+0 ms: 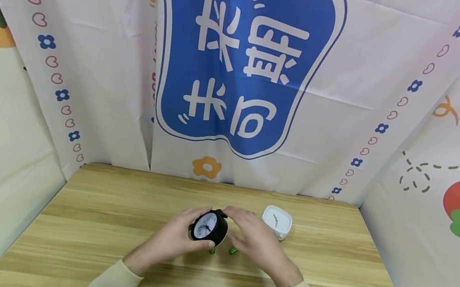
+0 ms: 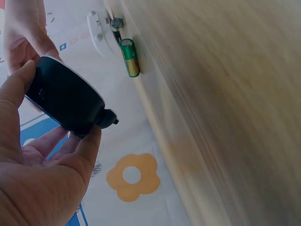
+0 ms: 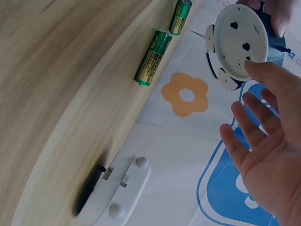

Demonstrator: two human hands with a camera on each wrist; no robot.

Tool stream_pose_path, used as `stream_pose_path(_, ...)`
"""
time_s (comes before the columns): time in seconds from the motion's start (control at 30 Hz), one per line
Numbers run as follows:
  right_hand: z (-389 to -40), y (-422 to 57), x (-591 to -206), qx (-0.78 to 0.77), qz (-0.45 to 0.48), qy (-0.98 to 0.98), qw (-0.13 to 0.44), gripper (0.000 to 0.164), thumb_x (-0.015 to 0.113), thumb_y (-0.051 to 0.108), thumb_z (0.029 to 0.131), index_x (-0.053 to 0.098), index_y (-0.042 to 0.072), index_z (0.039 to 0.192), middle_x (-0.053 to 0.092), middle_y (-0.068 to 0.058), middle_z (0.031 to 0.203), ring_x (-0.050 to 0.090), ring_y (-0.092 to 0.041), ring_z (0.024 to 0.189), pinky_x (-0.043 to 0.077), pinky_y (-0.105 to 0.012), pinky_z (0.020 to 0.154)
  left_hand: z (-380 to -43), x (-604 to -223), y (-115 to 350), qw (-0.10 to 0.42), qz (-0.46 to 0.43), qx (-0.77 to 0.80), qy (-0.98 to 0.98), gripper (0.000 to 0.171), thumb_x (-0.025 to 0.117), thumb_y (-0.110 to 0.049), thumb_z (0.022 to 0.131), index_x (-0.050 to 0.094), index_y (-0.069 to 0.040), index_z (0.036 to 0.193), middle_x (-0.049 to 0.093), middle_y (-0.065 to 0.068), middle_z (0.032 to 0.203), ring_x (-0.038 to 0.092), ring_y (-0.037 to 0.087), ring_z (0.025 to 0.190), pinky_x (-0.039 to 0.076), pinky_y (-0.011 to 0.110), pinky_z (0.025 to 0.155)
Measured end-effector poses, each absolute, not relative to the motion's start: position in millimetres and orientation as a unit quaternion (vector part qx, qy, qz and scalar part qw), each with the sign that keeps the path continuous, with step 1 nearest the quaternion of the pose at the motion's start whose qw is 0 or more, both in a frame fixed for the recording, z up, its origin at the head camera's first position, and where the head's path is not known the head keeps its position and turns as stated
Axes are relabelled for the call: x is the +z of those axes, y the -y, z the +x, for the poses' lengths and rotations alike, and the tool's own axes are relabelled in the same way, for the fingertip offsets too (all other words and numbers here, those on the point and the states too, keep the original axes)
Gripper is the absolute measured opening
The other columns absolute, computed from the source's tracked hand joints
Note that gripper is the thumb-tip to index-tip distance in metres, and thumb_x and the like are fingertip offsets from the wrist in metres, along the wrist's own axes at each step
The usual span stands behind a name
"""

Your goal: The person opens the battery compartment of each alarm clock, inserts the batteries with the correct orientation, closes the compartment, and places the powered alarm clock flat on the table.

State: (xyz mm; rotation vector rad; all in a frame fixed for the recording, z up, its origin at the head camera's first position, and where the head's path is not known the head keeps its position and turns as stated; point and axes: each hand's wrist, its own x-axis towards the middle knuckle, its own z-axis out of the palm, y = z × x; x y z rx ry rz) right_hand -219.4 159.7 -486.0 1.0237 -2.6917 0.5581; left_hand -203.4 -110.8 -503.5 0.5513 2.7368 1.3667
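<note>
A black round alarm clock (image 1: 219,233) with a white dial is gripped by my left hand (image 1: 173,238), thumb and fingers around its body, tilted above the table. On the other side of it is my right hand (image 1: 260,245). In the right wrist view the right thumb overlaps the clock's pale back (image 3: 237,40), which has several dark cut-outs, and the other fingers are spread loosely away from it. Below the clock, two green-and-gold batteries, one nearer (image 3: 154,57) and one farther (image 3: 179,17), are on the wood.
A small white square clock (image 1: 277,221) stands on the wooden table (image 1: 135,188), just beyond my right hand. Its rounded feet and small switches show in the right wrist view. A printed white cloth (image 1: 350,82) hangs behind the table's far edge and along both sides.
</note>
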Motion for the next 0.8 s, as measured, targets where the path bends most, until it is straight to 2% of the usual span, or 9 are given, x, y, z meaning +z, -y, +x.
stream_pose_path(0.23,-219.5,-158.7,-485.4,0.169,0.395,0.896,0.113,0.075,0.095,0.008,0.097,0.065,0.015,0.166,0.071,-0.005,0.168,0.071,-0.029,0.154,0.06,-0.055,0.131,-202.3,-503.7,107.6,0.029,0.19,0.443,-0.876,0.095,0.101,-0.038,0.096,0.056,-0.009,0.174,0.067,0.017,0.167,0.07,0.036,0.147,0.061,0.063,0.125)
stream_pose_path(0.5,-223.3,-159.6,-489.4,0.122,0.43,0.878,0.172,0.058,0.094,0.01,0.1,0.075,0.017,0.155,0.076,0.0,0.16,0.076,-0.021,0.145,0.066,-0.044,0.124,-201.4,-503.3,105.8,0.042,0.196,0.448,-0.871,0.094,0.099,-0.042,0.098,0.055,-0.013,0.176,0.066,0.015,0.17,0.069,0.037,0.15,0.06,0.062,0.125)
stream_pose_path(0.8,-220.5,-161.5,-484.8,0.11,0.429,0.88,0.172,0.058,0.097,0.012,0.098,0.075,0.016,0.151,0.076,0.0,0.159,0.076,-0.021,0.143,0.065,-0.046,0.125,-200.4,-504.6,113.0,0.064,0.225,0.445,-0.865,0.085,0.087,-0.046,0.108,0.052,-0.011,0.177,0.058,0.017,0.178,0.063,0.042,0.16,0.057,0.061,0.132)
